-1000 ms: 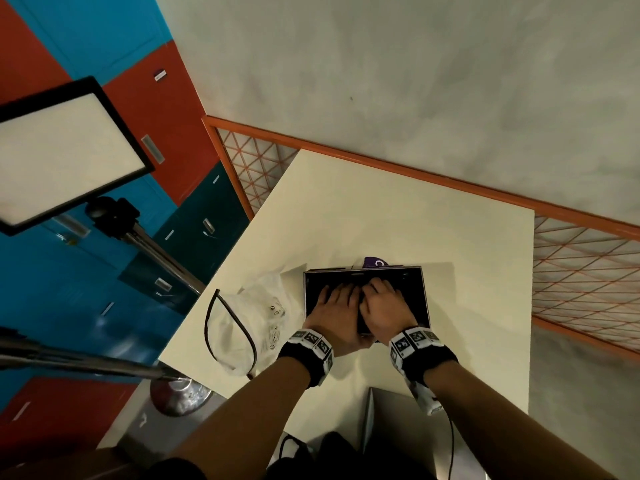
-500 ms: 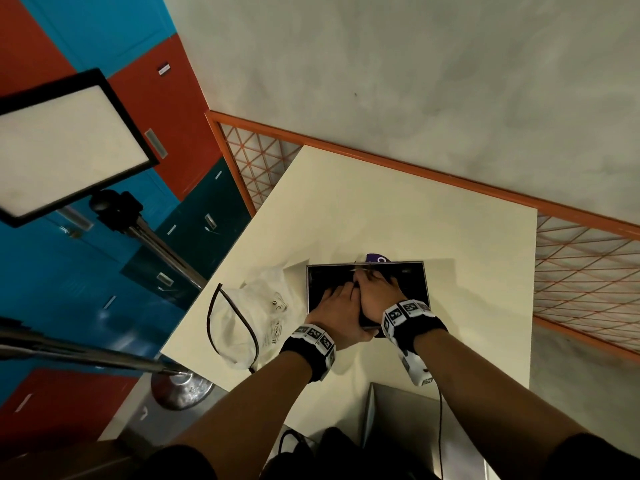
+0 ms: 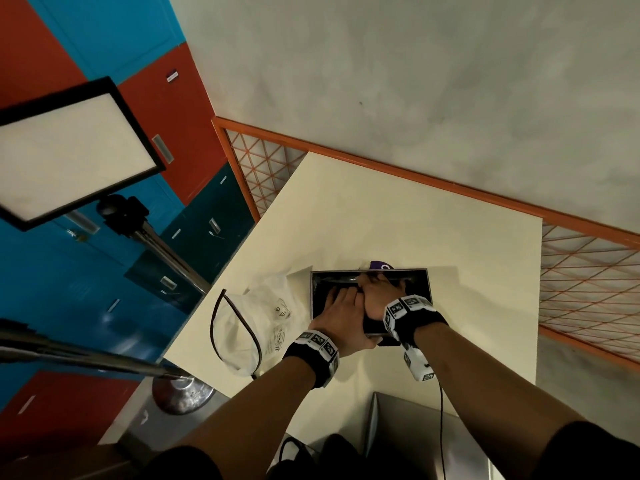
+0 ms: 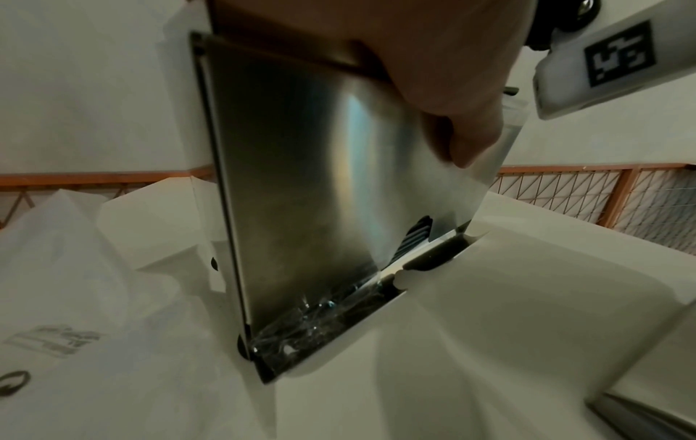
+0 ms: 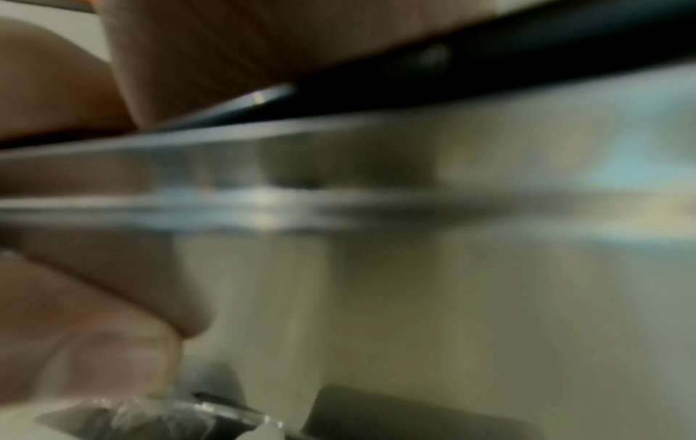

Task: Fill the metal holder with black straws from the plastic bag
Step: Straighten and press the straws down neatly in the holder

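Right hand (image 3: 379, 294) now farther forward

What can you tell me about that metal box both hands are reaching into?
The metal holder is a rectangular box of brushed, shiny steel with a thin rim and an open top, standing upright on the cream table. Its inside looks dark with black straws. The left wrist view shows a smooth side wall, small dark feet, and a slot along the base where crinkled clear wrap shows. The left hand and right hand both reach into the top. A white plastic bag lies beside it.
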A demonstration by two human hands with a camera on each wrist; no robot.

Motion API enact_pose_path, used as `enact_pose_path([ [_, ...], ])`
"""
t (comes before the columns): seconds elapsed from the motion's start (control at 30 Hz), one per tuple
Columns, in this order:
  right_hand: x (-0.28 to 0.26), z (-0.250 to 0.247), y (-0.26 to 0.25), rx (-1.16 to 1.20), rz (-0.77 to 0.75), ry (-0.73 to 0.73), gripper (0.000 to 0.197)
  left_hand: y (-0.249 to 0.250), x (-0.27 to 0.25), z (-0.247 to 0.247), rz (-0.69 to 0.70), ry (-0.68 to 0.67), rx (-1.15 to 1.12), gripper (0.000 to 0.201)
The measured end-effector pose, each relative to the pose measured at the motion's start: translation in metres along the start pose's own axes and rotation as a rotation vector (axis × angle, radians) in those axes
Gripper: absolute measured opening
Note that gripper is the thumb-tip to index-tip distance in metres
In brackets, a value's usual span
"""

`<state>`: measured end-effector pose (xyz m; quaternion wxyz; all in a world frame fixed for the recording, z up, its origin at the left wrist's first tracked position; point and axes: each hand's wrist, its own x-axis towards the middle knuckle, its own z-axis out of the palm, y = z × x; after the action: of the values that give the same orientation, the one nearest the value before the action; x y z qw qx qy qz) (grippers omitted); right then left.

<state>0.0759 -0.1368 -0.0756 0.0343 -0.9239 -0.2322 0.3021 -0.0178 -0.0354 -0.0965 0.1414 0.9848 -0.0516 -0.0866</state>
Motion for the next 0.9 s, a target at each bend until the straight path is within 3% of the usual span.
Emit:
enact_pose_path([
  [0.2,-0.003,0.001,0.002,0.026,0.010,-0.022,0.030,0.000,-0.003,0.005,0.020,0.017,0.007,0.089],
  [0.4,0.000,-0.002,-0.001,0.005,0.015,-0.024,0.047,-0.002,-0.002,0.005,0.023,0.046,-0.008,0.090],
  [0.63,-0.004,0.003,0.001,0.022,-0.009,0.063,0.038,0.000,-0.003,0.003,0.024,0.054,0.011,0.089],
  [0.9,-0.022,0.019,0.005,-0.077,-0.115,0.171,0.051,0.006,-0.017,0.020,0.028,0.103,0.059,0.089],
])
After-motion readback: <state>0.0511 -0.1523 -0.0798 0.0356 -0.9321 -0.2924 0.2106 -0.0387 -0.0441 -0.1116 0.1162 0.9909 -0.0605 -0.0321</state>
